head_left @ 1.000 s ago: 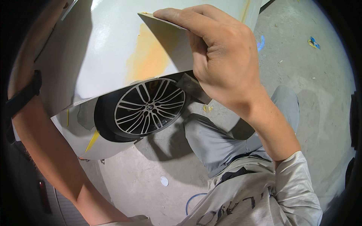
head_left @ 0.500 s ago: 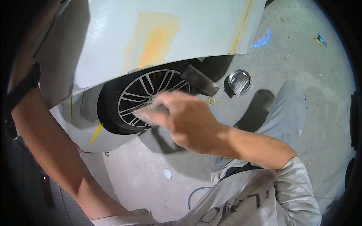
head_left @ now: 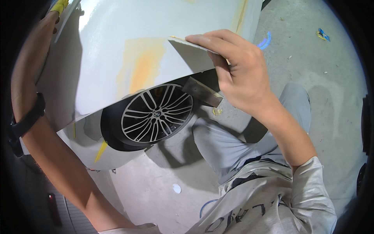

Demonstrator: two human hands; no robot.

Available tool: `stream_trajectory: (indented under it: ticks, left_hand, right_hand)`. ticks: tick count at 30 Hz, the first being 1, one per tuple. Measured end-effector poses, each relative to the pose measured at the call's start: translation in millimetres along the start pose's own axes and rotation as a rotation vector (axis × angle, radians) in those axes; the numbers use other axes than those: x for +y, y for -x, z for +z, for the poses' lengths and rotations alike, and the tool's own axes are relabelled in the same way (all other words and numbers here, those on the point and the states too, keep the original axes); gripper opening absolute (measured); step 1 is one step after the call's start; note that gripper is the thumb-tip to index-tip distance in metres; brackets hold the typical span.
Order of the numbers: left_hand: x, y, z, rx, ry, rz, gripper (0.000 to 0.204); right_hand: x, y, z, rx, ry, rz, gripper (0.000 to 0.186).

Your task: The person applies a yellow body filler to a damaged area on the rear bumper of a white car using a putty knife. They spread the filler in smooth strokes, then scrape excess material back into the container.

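Note:
My right hand (head_left: pixel 245 70) pinches a thin, flat grey putty spreader (head_left: pixel 191 54) between thumb and fingers. A trace of yellow shows at its far corner. The spreader is over the white car panel (head_left: pixel 101 27), right of an orange-yellow filler patch (head_left: pixel 142 70); whether it touches the panel I cannot tell. At the far left, my left hand (head_left: pixel 48 23) is by the panel's edge, close to something yellow (head_left: pixel 59 6). Most of its fingers are hidden. Below the panel is a black-and-silver wheel (head_left: pixel 157 114).
A rectangular metal plate (head_left: pixel 202 92) sticks out beside the tyre. Yellow tape (head_left: pixel 101 151) marks the lower bodywork. My bent leg (head_left: pixel 222 144) is right of the wheel. A white disc (head_left: pixel 177 188), a blue hose (head_left: pixel 206 206) and a blue-and-yellow scrap (head_left: pixel 323 34) are on the concrete floor.
My right hand has moved up and right, from in front of the wheel to the panel, with the spreader now plainly visible. The round tin is now hidden. My left hand has come into view.

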State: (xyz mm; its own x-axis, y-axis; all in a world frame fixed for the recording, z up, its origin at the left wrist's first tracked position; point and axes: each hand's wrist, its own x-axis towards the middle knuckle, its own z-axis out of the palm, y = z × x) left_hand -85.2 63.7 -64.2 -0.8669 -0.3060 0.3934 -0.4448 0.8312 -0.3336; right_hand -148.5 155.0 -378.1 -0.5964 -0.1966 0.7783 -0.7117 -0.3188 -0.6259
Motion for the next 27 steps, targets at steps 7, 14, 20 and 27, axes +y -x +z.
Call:
stream_trajectory:
  ticks: [7, 14, 20, 27]
  left_hand:
    - [-101, -25, 19, 0.334, -0.469, 0.06, 0.064]
    - [-63, -16, 18, 0.278, -0.457, 0.12, 0.052]
    - [-16, 8, 4, 0.308, -0.365, 0.204, 0.028]
    - [-18, 18, -15, 0.229, -0.266, 0.276, 0.03]
  right_hand:
    - [2, 2, -2, -0.11, -0.007, -0.071, 0.06]
    - [21, -20, -6, -0.067, 0.009, -0.094, 0.059]
    - [-21, -22, -26, -0.12, -0.078, -0.078, 0.06]
    - [-80, -35, -20, -0.241, 0.013, -0.482, 0.049]
